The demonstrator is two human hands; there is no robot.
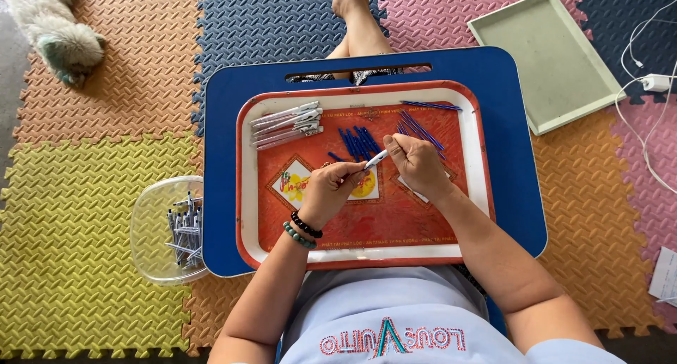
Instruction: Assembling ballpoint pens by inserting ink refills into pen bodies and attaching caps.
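Note:
A red tray with a white rim [247, 195] lies on a blue lap table [226, 110]. My left hand [330, 189] and my right hand [417, 165] meet over the middle of the tray and together pinch a clear pen barrel [376, 159] between their fingertips. Several blue pen refills [358, 142] lie loose on the tray just beyond the hands, with more [419, 128] behind my right hand. A row of several clear pens [288, 124] lies at the tray's far left. Beaded bracelets [303, 230] circle my left wrist.
A clear plastic bowl [151, 226] with several pens stands on the foam mat left of the table. A pale green tray [546, 57] lies at the far right. A small white dog [53, 29] rests at the far left. White cables and a charger [656, 82] lie right.

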